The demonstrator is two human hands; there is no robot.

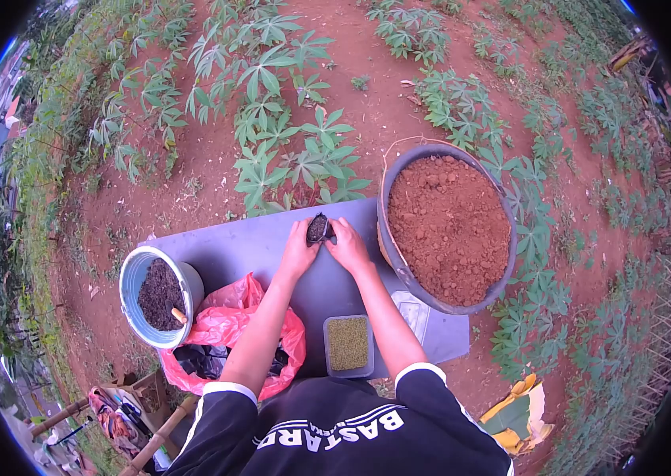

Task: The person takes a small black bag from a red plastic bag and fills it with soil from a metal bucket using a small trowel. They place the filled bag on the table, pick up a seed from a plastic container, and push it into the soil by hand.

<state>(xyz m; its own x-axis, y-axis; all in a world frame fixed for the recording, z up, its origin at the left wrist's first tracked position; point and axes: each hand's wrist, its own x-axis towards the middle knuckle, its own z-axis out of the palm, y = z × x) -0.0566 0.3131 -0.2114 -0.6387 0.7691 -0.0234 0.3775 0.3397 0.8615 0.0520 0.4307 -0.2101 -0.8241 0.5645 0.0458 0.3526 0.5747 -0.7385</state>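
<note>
The left hand (299, 251) and the right hand (349, 245) come together near the far edge of the table (252, 247), about midway along it. Both grasp a small black planting bag (326, 226) between them, fingers closed around its sides. The bag stands with its mouth up, and dark soil (317, 228) fills it close to the rim.

Filling of this one bag looks done or nearly so. No seed or sprout can be made out on its soil, and no second filled bag shows.

Nearer the body, at the middle of the near edge, sits a clear square tub (349, 374) well stocked with small green seeds (348, 343), probably mung beans. To its right lies a clear plastic lid (411, 313), just beside the large basin.

That dark basin (511, 246) stands at the table's right end and holds loose reddish soil (446, 226), heaped high. At the left end, a pale blue pail (193, 287) holds dark, crumbly soil (157, 292), with a tan handle (180, 316) poking out near the rim. Between pail and tub, at the near left corner, an open red plastic bag (220, 324) contains black plastic (202, 361), perhaps more planting bags. Leafy plants (264, 71) grow beyond the far edge.
</note>
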